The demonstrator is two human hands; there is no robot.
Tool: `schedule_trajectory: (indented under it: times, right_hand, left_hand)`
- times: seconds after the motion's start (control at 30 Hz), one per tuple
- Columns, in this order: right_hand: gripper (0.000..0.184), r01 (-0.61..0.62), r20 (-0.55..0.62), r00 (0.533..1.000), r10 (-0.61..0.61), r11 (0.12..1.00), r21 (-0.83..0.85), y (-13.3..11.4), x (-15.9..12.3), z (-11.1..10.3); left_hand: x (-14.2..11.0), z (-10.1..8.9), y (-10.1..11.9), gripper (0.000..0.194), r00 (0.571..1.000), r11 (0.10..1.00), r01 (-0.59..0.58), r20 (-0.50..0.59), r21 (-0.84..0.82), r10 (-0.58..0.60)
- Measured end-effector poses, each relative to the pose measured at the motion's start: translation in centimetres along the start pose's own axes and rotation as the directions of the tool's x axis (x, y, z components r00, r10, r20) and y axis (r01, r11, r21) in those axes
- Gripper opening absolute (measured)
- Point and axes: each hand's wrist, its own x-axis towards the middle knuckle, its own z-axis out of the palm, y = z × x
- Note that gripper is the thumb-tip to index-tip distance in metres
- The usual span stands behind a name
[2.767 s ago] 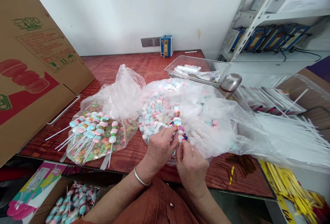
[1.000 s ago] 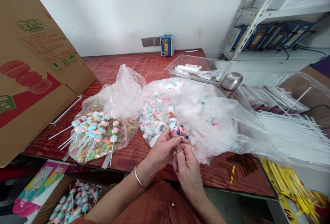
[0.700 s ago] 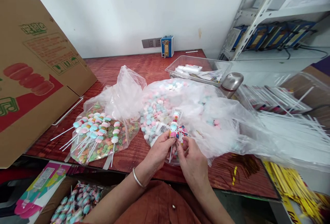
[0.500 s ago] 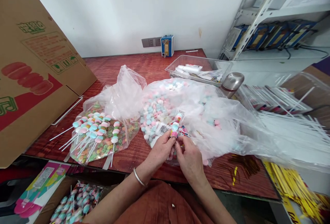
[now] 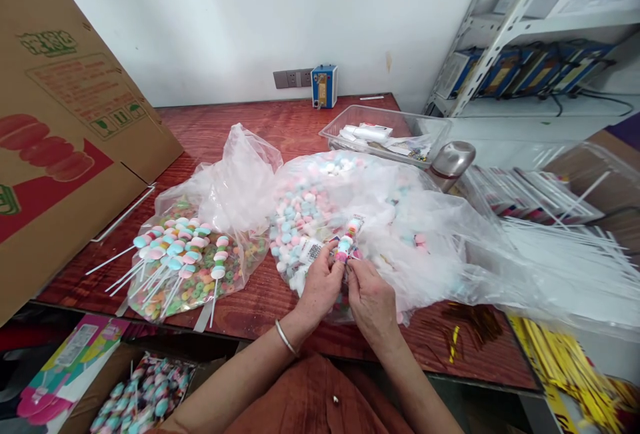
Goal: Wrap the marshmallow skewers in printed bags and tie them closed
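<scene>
My left hand [image 5: 323, 282] is closed around the lower part of a marshmallow skewer [image 5: 345, 245] in a clear printed wrapper, its top tilted away from me. Just beside it, the fingers of my right hand [image 5: 371, 295] pinch the wrapper's lower end; any small piece between them is hidden. Under both hands lies a large clear bag of pastel marshmallows [image 5: 295, 214], with printed wrappers on it. To the left, several unwrapped marshmallow skewers [image 5: 177, 247] with white sticks rest on a bag of ring-shaped candies [image 5: 240, 267].
A cardboard box [image 5: 75, 121] stands at the left. Finished-looking wrapped skewers [image 5: 145, 391] fill an open box below the table edge. At the back are a clear tray [image 5: 345, 121] and a steel flask [image 5: 453, 161]. White sticks [image 5: 565, 254] and gold ties [image 5: 575, 367] lie at the right.
The skewer and both hands have shifted slightly to the right. My right fingers are drawn in more closely at the wrapper's lower end. The view has turned a little.
</scene>
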Motion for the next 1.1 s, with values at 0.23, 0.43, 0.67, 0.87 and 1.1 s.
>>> schedule_trajectory:
  times: [0.23,0.43,0.67,0.87,1.1]
  right_hand:
    - [0.027,-0.006,0.023,1.0,0.003,0.993,0.119,0.6,0.1,-0.1]
    - [0.018,-0.165,0.008,0.984,0.178,0.893,0.418,0.7,0.0,-0.4]
    - [0.02,-0.365,0.147,0.908,0.392,0.566,0.739,0.8,-0.3,0.1]
    - [0.04,-0.391,0.207,0.856,0.474,0.331,0.859,1.2,-0.1,0.3]
    - [0.029,-0.378,0.235,0.801,0.551,0.161,0.912,0.7,0.2,0.3]
  left_hand:
    - [0.6,1.0,-1.2,0.042,0.989,0.969,0.139,-0.018,-0.202,-0.146]
    - [0.2,1.6,0.2,0.045,0.979,0.907,0.199,0.111,-0.372,-0.169]
    - [-1.4,0.9,2.7,0.056,0.976,0.981,0.059,0.219,-0.185,-0.017]
    - [-1.9,0.6,1.9,0.048,0.942,0.936,-0.304,0.201,0.175,0.269]
    - [-1.9,0.4,2.1,0.02,0.946,0.826,-0.317,0.097,0.465,0.309]
